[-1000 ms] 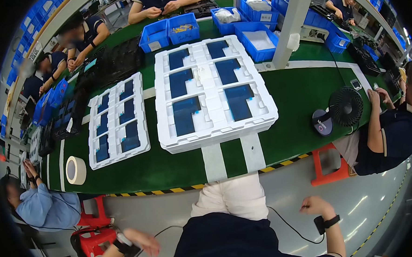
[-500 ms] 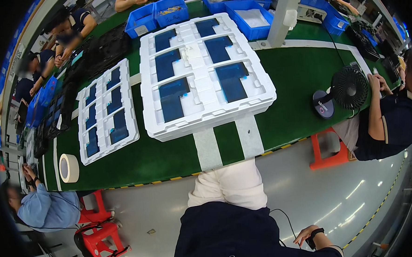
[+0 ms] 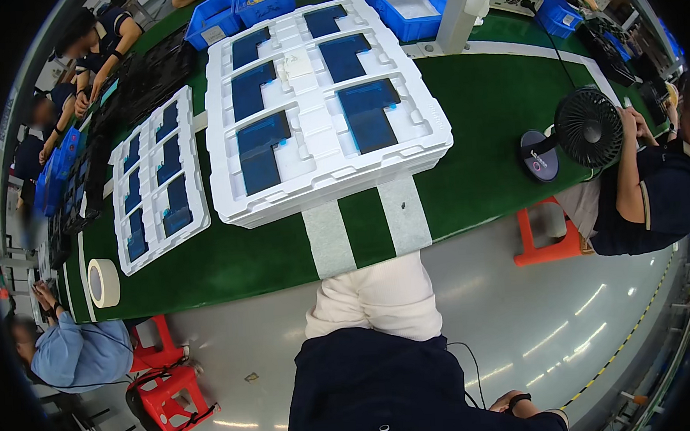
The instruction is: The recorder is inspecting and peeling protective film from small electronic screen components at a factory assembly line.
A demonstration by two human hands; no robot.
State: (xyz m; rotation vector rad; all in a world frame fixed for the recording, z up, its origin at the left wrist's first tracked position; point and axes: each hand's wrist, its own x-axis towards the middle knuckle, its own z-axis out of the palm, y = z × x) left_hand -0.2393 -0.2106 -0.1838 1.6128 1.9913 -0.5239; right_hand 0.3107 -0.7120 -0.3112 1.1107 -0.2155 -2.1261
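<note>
My right hand [image 3: 501,402], with a dark band at the wrist, hangs low beside my body, away from the table. My torso partly covers it, so its fingers are hidden. My left hand is out of view. In front of me, a large white foam tray [image 3: 311,164] lies on the green table, apparently stacked on another. Its pockets hold several flat, dark blue film-covered pieces [image 3: 262,153] with notched corners. A smaller-looking white tray [image 3: 147,196] to its left holds similar dark blue pieces [image 3: 178,201]. Neither hand touches the trays.
A roll of cream tape [image 3: 103,283] sits near the table's left front edge. A black fan [image 3: 588,128] stands at right. Blue bins [image 3: 405,13] and a white post [image 3: 464,22] are at the back. Seated people work on both sides; red stools [image 3: 167,400] are on the floor.
The view has shifted, so the trays and tape appear farther left and the trays higher. My right hand has drawn in toward my body; its fingers, visible and spread before, are now mostly hidden.
</note>
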